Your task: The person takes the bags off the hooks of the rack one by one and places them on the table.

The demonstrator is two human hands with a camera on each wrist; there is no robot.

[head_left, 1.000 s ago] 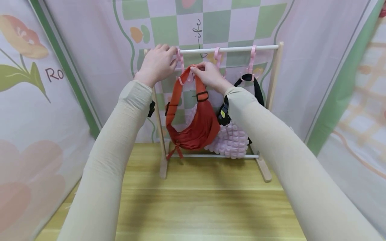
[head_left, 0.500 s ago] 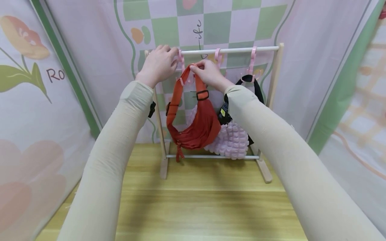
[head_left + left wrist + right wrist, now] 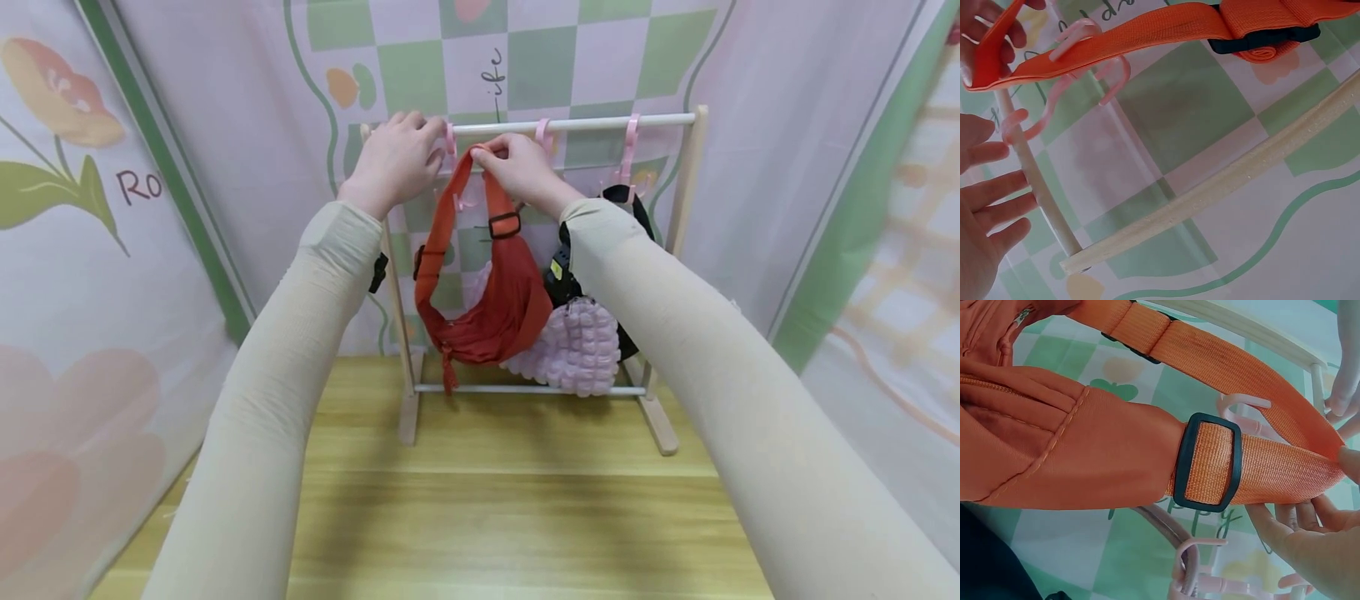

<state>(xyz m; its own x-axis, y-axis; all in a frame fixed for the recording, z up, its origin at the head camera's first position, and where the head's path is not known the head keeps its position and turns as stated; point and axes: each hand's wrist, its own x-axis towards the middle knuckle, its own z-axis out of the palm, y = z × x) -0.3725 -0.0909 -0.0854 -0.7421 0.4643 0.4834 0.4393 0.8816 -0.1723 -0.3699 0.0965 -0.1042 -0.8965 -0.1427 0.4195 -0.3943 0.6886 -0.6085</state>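
Note:
A red-orange waist bag point(image 3: 498, 312) hangs from its strap point(image 3: 441, 229), which my right hand point(image 3: 522, 171) pinches at the top, between thumb and fingers. Two black buckles sit on the strap; one buckle point(image 3: 1207, 462) shows large in the right wrist view. My left hand point(image 3: 396, 162) is at the rack's upper left, beside the leftmost pink hook point(image 3: 1050, 103). Its fingers reach out fairly straight near the white bar point(image 3: 1047, 187); firm contact is unclear. In both wrist views a hook prong overlaps the strap, so I cannot tell if the strap is off it.
The wood-and-white rack point(image 3: 688, 179) stands on a wooden table point(image 3: 517, 517). Behind the waist bag hang a puffy pink bag point(image 3: 581, 350) and a black bag point(image 3: 562, 279). A middle hook point(image 3: 543, 133) and a right hook point(image 3: 628, 150) hold the bar. Printed cloth point(image 3: 540, 71) backs everything.
My right hand has risen slightly, lifting the strap and waist bag. The hook's lower prongs now show inside the strap loop. My left hand has stayed in place.

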